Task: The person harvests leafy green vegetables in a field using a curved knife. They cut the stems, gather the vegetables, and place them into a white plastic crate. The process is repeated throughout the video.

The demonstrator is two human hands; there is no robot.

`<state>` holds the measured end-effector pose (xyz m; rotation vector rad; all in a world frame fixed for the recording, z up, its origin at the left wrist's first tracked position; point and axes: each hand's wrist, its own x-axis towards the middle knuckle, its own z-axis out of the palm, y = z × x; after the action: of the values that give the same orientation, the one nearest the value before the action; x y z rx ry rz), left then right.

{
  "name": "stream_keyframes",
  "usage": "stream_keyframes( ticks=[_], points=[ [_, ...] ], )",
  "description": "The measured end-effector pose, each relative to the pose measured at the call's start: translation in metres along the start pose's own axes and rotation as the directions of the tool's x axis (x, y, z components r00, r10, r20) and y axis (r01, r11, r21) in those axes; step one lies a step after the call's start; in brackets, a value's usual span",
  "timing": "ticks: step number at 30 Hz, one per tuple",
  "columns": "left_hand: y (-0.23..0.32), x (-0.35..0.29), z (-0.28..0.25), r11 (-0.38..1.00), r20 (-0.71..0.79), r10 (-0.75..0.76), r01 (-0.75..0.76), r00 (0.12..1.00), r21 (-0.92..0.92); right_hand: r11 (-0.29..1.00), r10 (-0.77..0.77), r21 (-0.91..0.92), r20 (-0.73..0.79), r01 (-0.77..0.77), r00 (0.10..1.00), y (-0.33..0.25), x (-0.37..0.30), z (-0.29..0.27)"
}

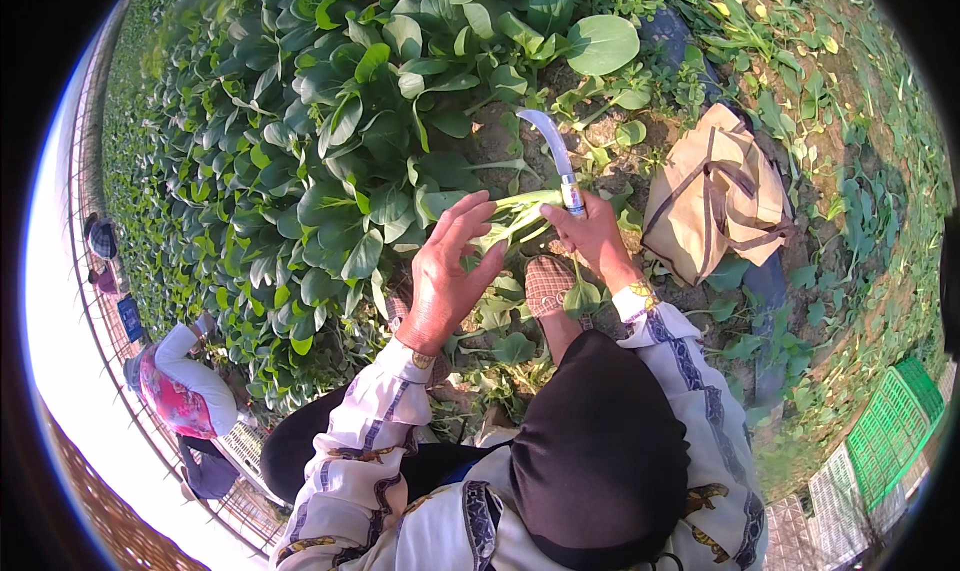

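My right hand (592,233) is closed round the short handle of a sickle (556,149), its curved blade pointing up and to the left. The right thumb lies against the pale stems of a cut leafy green (522,214). Close by on the left is my left hand (448,276), fingers stretched and thumb apart, at the other end of these stems. Whether its fingertips touch them I cannot tell. Dense dark leafy greens (350,131) grow just beyond and left of my hands.
A tan cloth bag (715,201) with brown straps lies at the right. My checked shoe (548,286) is below my hands. A green crate (895,431) and a white crate (838,506) stand at the lower right. Another person (185,381) bends among the plants at the left.
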<state>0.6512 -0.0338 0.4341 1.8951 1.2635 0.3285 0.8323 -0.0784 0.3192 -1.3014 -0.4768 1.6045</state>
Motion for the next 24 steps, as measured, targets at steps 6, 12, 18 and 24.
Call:
stream_keyframes(
  ticks=[6,12,18,24],
  points=[
    [-0.058,0.032,0.016,0.983,0.543,-0.143,0.181,0.827,-0.016,0.965,0.084,-0.261,0.312,0.0,0.946,-0.011,-0.01,0.023],
    [-0.034,0.061,0.026,0.758,0.344,-0.152,-0.114,0.927,0.642,0.765,-0.351,-0.574,0.009,0.292,0.936,-0.006,-0.002,0.006],
    [0.031,0.147,0.04,0.832,0.2,0.262,-0.326,0.944,0.449,0.957,-0.257,-0.2,-0.25,0.21,0.933,-0.01,0.031,-0.02],
    [0.017,0.219,0.034,0.477,0.277,0.274,-0.38,0.921,0.793,0.97,-0.236,-0.141,-0.34,0.198,0.911,-0.009,0.051,-0.017]
  ],
)
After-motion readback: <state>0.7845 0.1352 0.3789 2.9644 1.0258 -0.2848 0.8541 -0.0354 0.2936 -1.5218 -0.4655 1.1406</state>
